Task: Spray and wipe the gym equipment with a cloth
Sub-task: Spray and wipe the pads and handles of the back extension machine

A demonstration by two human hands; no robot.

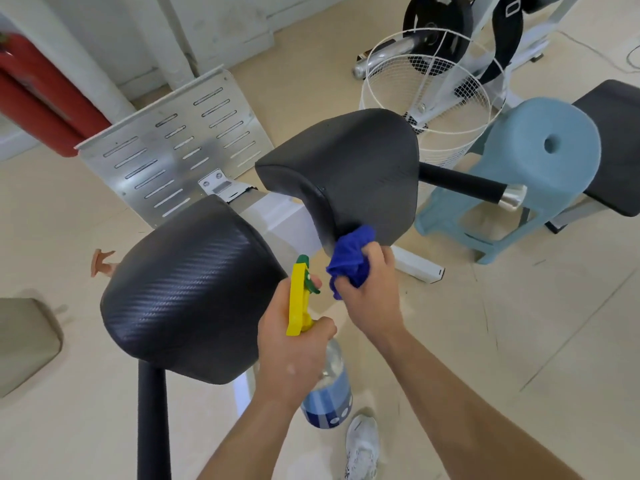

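- Left hand (294,344) comes up from the bottom of the view with the forearm angled up and to the right. Its fingers are wrapped round the neck of the spray bottle (329,386), and one fingertip pokes out right by the green trigger.
- The bottle's long axis runs pretty much straight down toward the floor. The clear body with the blue label hangs below the fist, and the yellow head sticks up above it.
- The green nozzle tip points away from the person, toward the near lower edge of the far pad (346,168).
- Right hand (370,292) reaches in from the lower right with the arm nearly straight and the back of the hand facing the camera. The fingers are clenched round a bunched-up blue cloth (349,261).
- The cloth is a crumpled wad, so it has no real long axis. Its top is pushed against the bottom corner of the far pad, touching it.
- The two hands sit just beside each other, in the gap between the far pad and the near pad (187,292). The near pad is black too, with a carbon-weave look.
- A black handle bar (474,185) with a silver end sticks out to the right from behind the far pad.
- Around it all there's a light blue stool (540,157), a white wire basket (433,91) and a slotted metal plate (173,147). A white shoe (362,445) stands on the beige floor.
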